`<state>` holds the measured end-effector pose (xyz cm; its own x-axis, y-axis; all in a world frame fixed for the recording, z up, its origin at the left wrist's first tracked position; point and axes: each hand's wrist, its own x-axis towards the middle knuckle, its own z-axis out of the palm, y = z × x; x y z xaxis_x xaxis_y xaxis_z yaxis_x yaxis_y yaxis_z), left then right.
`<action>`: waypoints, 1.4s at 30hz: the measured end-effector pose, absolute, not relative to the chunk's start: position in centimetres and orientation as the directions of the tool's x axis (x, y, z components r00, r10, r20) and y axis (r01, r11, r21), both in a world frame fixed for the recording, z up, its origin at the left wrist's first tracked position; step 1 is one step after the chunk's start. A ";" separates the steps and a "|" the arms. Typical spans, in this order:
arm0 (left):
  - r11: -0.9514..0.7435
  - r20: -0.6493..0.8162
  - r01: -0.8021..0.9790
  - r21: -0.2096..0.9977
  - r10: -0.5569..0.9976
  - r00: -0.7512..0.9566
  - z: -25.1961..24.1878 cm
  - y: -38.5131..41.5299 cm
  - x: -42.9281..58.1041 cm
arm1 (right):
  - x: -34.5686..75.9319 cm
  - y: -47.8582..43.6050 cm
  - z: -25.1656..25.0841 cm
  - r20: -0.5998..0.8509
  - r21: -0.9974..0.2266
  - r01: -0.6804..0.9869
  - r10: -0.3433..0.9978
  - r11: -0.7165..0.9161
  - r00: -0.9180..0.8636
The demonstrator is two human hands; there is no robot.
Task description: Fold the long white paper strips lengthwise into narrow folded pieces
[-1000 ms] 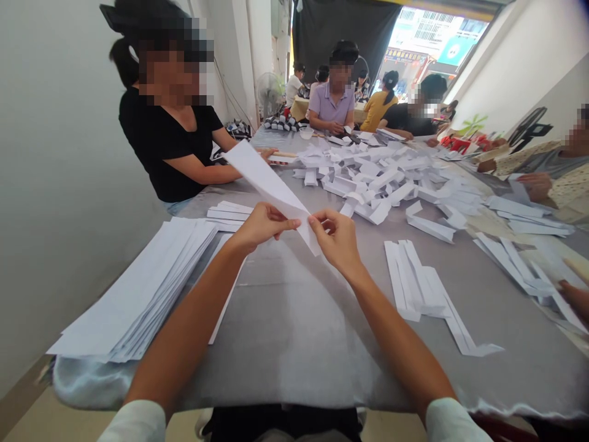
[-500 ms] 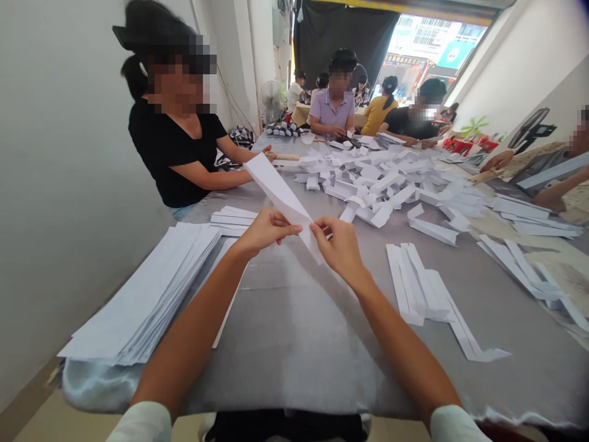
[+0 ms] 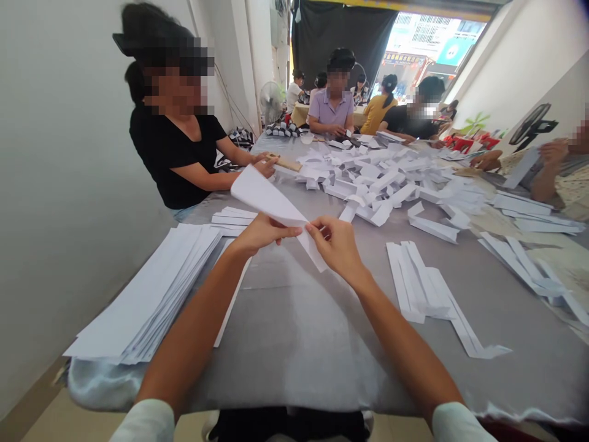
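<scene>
A long folded sheet of white paper (image 3: 269, 199) is held up over the grey-covered table, its wide end pointing away from me and to the left. My left hand (image 3: 262, 234) pinches its near edge between thumb and fingers. My right hand (image 3: 335, 245) grips the same sheet a little to the right, and its narrow tip (image 3: 315, 258) hangs down between my hands. A tall stack of long white paper sheets (image 3: 147, 294) lies left of my left forearm, and loose folded strips (image 3: 416, 282) lie to the right of my right forearm.
A large heap of folded white paper pieces (image 3: 372, 178) covers the table's middle. A grey cloth (image 3: 294, 350) covers the table. A co-worker in black (image 3: 175, 156) at the left holds a wooden stick (image 3: 286, 162). Other seated people work farther along.
The sheet's far end has swung down and to the left, lying flatter than before. My hands have barely moved. The co-worker at the left has raised the wooden stick.
</scene>
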<state>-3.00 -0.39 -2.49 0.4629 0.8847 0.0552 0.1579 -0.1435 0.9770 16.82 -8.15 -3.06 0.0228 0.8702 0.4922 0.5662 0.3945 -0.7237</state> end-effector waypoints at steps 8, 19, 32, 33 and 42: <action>-0.177 0.078 0.138 0.974 0.845 0.529 -2.4 -0.7 -2.6 | 16.7 -8.2 -3.0 0.545 -0.728 0.510 0.838 0.458 0.024; -0.162 0.074 0.136 0.977 0.863 0.499 -2.3 -0.7 -2.8 | 16.6 -8.4 -2.6 0.485 -0.776 0.470 0.874 0.421 0.018; -0.200 0.098 0.161 0.966 0.866 0.490 -1.8 -0.5 -3.5 | 16.5 -8.6 -2.5 0.512 -0.737 0.512 0.859 0.442 -0.004; -0.201 0.097 0.162 0.966 0.866 0.490 -1.8 -0.6 -3.5 | 16.5 -8.7 -2.5 0.512 -0.740 0.508 0.859 0.441 -0.001; -0.208 0.082 0.181 0.961 0.843 0.532 -1.1 -0.7 -3.9 | 16.8 -8.7 -2.5 0.570 -0.691 0.533 0.822 0.489 -0.016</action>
